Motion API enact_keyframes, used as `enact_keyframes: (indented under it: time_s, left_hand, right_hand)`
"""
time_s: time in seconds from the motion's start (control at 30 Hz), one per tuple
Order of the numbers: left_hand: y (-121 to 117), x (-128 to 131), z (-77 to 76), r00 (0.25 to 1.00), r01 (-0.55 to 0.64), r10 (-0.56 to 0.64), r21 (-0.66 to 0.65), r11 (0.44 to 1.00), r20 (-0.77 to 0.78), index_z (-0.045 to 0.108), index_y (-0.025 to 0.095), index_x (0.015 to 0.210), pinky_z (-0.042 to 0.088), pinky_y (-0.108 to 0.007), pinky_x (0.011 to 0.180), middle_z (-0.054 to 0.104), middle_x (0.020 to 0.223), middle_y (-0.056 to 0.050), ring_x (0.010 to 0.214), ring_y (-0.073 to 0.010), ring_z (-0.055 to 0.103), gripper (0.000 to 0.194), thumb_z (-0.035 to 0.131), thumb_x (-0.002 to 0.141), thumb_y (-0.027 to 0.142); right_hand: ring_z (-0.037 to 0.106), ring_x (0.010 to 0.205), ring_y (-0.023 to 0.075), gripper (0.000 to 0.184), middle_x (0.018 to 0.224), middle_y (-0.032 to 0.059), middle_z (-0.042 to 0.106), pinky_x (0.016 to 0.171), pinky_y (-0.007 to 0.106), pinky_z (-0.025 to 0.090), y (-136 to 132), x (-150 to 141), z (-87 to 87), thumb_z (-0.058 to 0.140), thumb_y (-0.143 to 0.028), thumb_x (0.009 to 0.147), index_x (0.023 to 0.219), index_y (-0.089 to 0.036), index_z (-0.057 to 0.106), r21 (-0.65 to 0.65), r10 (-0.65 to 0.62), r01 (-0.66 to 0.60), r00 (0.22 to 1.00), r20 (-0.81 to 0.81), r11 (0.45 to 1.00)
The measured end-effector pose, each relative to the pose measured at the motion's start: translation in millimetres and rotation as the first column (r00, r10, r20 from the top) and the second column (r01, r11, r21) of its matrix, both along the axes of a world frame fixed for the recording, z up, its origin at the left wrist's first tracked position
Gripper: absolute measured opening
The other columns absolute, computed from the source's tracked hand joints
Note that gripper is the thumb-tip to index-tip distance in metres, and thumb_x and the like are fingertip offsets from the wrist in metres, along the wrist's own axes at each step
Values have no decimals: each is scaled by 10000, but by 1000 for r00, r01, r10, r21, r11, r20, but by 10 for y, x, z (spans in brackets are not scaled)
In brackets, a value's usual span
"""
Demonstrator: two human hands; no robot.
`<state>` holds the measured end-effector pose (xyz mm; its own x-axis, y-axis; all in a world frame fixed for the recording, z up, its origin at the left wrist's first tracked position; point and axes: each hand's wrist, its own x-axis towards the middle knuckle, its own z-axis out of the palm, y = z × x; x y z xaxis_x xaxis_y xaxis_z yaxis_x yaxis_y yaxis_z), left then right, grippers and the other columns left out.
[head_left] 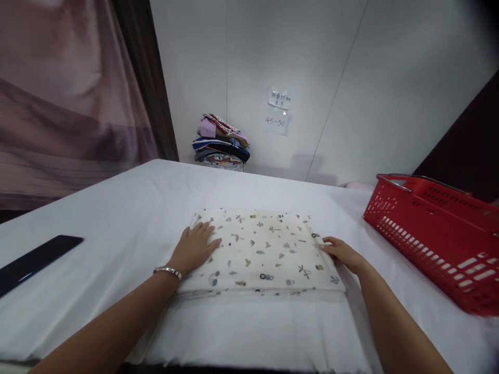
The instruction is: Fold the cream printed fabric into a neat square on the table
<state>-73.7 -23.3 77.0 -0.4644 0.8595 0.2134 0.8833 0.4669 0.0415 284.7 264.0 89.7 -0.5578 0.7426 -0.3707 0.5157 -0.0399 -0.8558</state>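
Observation:
A folded piece of cream cloth (257, 252) lies in front of me, printed with small plants, birds and other little figures. Its layers show along the near edge. My left hand (195, 246) rests flat on its left side, fingers spread, a silver bracelet (167, 271) at the wrist. At the cloth's right edge is my right hand (343, 253), its fingertips touching the side and a little apart. Part of that hand's underside is hidden.
A white-covered table (128, 228) lies under the cloth. On the right stands a red plastic basket (432, 228) with metal handles. A dark flat object (39, 259) lies at left. Several folded fabrics (222, 143) are stacked at the back by the wall, near paper signs (276, 122).

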Motion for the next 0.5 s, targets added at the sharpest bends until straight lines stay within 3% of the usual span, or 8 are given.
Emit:
enact_keyframes:
  time_s: [0.2,0.5]
  left_hand:
    - [2,5,3,1000,4,-4,-1,1000,1,462,185,1251,223,-508,1014,393,1391,-112,1292,-288,306,545,297,848,513]
    - [15,28,52,999,2,0,-44,999,33,449,155,1264,197,-505,1027,365,1409,-108,1308,-288,268,580,269,838,506]
  right_hand:
    - [375,435,94,442,452,-81,408,428,211,244,-123,148,3,650,-424,687,1038,-182,533,85,-2,-6,995,97,996]
    - [378,422,75,361,468,-74,430,408,194,247,-375,348,36,594,-479,742,943,-181,567,48,5,-6,1000,29,999]
